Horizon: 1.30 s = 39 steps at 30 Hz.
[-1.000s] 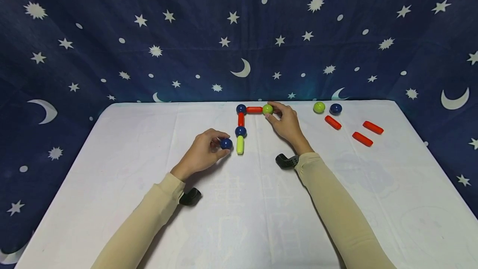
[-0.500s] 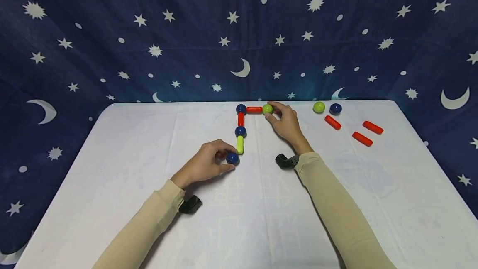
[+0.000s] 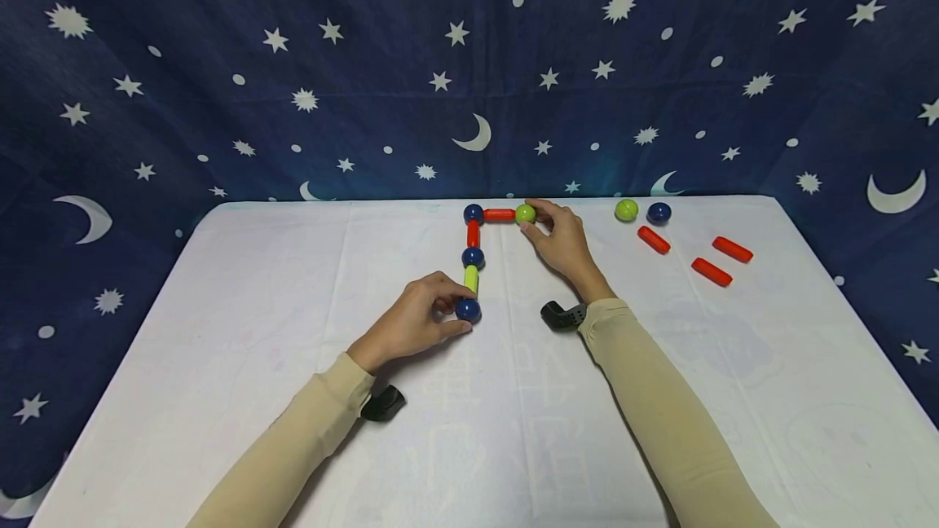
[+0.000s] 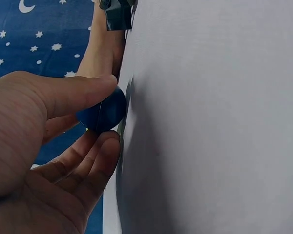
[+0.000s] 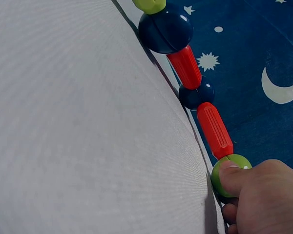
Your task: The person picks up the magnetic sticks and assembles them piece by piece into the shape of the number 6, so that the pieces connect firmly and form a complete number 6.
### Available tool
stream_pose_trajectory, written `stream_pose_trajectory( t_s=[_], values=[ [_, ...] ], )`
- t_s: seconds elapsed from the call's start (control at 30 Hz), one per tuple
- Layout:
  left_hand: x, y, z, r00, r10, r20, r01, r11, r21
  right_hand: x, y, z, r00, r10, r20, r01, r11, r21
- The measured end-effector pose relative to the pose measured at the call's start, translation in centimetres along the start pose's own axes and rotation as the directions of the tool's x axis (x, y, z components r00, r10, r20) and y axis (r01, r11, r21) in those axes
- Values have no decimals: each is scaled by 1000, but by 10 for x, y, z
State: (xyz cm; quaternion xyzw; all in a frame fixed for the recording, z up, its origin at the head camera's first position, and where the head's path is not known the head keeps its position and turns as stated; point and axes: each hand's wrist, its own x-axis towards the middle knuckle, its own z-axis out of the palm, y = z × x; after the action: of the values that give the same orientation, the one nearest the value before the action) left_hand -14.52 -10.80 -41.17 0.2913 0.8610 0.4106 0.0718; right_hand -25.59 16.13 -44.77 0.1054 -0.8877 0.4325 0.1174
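My left hand [image 3: 416, 318] pinches a dark blue ball [image 3: 468, 310] between thumb and fingers, right at the near end of a yellow-green rod [image 3: 471, 279]. That rod runs up to a second blue ball [image 3: 473, 257], then a red rod [image 3: 473, 234] and a corner blue ball [image 3: 473, 214]. From the corner another red rod [image 3: 500, 215] leads right to a green ball [image 3: 525, 214]. My right hand [image 3: 563, 244] pinches this green ball; in the right wrist view its thumb covers part of the green ball [image 5: 232, 174]. In the left wrist view the blue ball [image 4: 103, 111] sits under the thumb.
To the right on the white-covered table [image 3: 631, 398] lie a loose green ball [image 3: 627, 210], a loose blue ball [image 3: 659, 213] and three red rods [image 3: 711, 272]. A dark blue star-patterned cloth [image 3: 367, 63] hangs behind the table's far edge.
My left hand has carried its blue ball from left of the yellow-green rod, toward me and then right, to the rod's near end. My right hand has stayed at the green ball.
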Motion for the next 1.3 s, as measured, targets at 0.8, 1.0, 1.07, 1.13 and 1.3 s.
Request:
stream_pose_trajectory(
  t_s=[0.8,1.0,1.07,1.13,1.3],
  values=[
    [4,9,14,998,0,-62,3,999,48,-1,1,-1,1000,-2,3,2,1000,6],
    [5,11,14,998,2,-62,1,999,46,0,1,-1,1000,-5,0,5,1000,5],
    [5,11,12,999,0,-50,3,999,49,0,1,0,1000,-5,1,5,1000,1],
    [5,11,9,1000,0,-31,2,999,53,0,0,0,1000,-2,3,2,1000,1],
    [7,10,0,1000,5,-17,-4,1000,18,0,0,-1,1000,6,7,-6,1000,-7]
  ],
)
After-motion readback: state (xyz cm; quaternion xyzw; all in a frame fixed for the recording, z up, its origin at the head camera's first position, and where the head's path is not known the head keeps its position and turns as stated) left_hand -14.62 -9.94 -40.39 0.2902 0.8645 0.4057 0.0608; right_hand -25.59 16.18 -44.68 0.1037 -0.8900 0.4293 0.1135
